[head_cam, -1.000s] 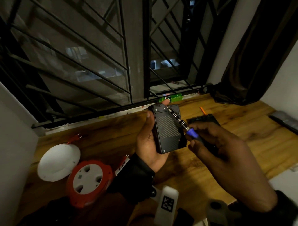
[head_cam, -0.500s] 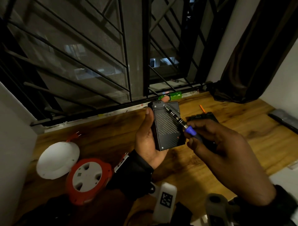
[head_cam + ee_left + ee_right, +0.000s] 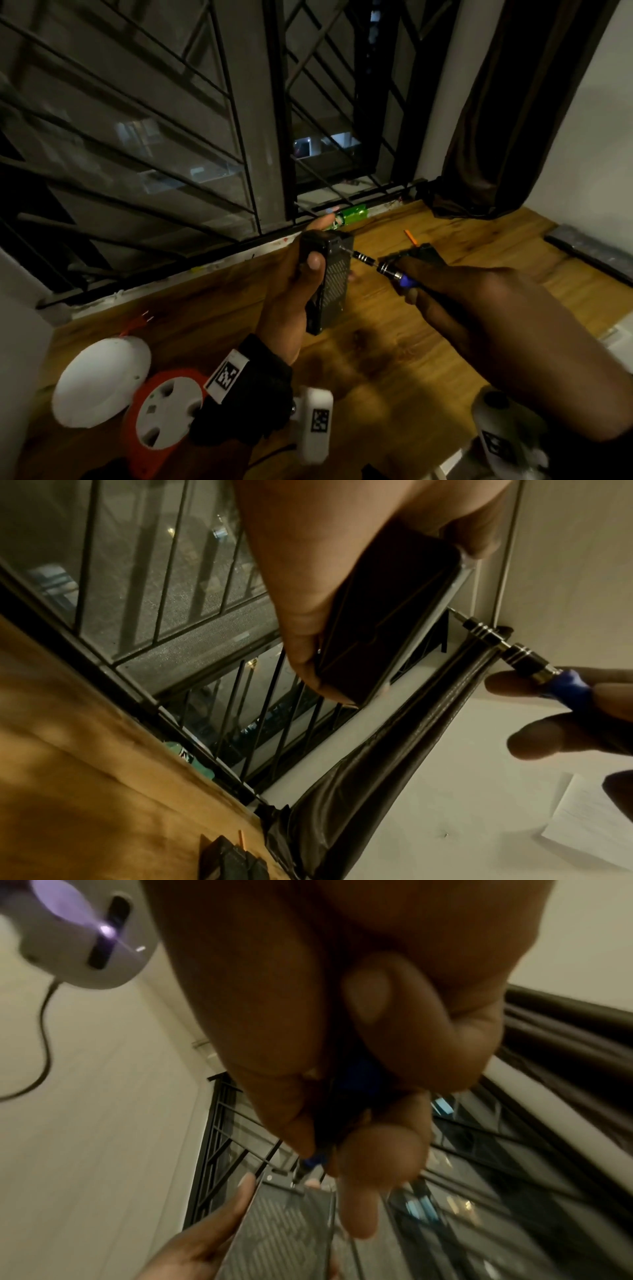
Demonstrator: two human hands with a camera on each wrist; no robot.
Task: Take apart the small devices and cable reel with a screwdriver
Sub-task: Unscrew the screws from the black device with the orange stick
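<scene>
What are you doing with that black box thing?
A person is taking a small device apart. The left hand holds the black box up above the wooden table, and the right hand grips a blue-handled screwdriver with its tip at a screw near the box's top corner. The red cable reel and a white round cover lie on the table to the left, untouched.
</scene>
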